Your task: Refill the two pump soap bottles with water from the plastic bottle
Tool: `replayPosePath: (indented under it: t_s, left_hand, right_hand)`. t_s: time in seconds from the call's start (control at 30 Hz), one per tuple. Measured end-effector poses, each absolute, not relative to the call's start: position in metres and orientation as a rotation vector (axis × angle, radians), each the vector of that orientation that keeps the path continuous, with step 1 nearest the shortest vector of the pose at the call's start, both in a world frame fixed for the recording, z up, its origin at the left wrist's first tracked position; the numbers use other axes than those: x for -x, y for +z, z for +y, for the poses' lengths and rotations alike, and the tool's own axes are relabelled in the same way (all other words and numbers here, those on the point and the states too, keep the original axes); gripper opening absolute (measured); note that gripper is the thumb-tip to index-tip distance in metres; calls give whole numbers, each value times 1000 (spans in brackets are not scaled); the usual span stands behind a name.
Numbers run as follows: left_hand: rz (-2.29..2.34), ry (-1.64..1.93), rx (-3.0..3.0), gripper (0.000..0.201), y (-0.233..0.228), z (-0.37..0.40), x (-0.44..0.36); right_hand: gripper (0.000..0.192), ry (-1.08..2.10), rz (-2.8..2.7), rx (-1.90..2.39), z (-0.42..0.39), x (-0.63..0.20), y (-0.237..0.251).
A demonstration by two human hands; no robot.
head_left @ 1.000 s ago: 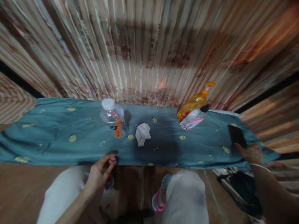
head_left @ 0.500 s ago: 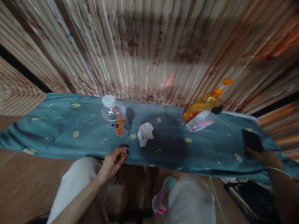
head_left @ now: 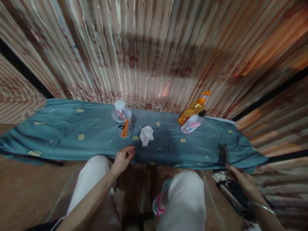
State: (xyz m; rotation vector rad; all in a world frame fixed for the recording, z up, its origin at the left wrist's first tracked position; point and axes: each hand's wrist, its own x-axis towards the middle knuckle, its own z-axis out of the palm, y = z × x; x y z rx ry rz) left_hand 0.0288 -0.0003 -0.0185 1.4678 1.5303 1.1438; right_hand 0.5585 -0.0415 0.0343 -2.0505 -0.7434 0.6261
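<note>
My left hand (head_left: 122, 158) rests at the front edge of a blue-green patterned cloth (head_left: 60, 141), fingers loosely apart and holding nothing. Just beyond it stand a clear plastic bottle (head_left: 122, 118) with a white cap and orange label and a crumpled white tissue (head_left: 146, 135). My right hand (head_left: 240, 179), with a bangle on the wrist, grips the lower end of a dark phone (head_left: 222, 154), which is tilted up on edge over the cloth's right front corner and blurred.
An orange pump bottle (head_left: 192, 109) and a white bottle with a pink label (head_left: 191, 123) lean at the back right. A striped curtain (head_left: 154, 48) hangs close behind. A black bag (head_left: 237, 192) lies on the brown floor by my right knee.
The phone lay flat on the cloth under my right fingers; now it is raised on edge and drawn toward me. My left hand moved slightly up onto the cloth's edge. The view has pulled back.
</note>
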Motion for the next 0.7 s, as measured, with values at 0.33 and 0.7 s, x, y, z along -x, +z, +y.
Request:
replayPosePath:
  t_s: [0.33,0.7]
  left_hand:
    - [1089,1125,-1044,29,-6,-24,-110]
    - [721,1098,-462,50,29,-4,-166]
  right_hand:
    - [41,1286,-556,1631,-119,-454,21]
    - [80,1033,-1161,1479,-64,-287,37]
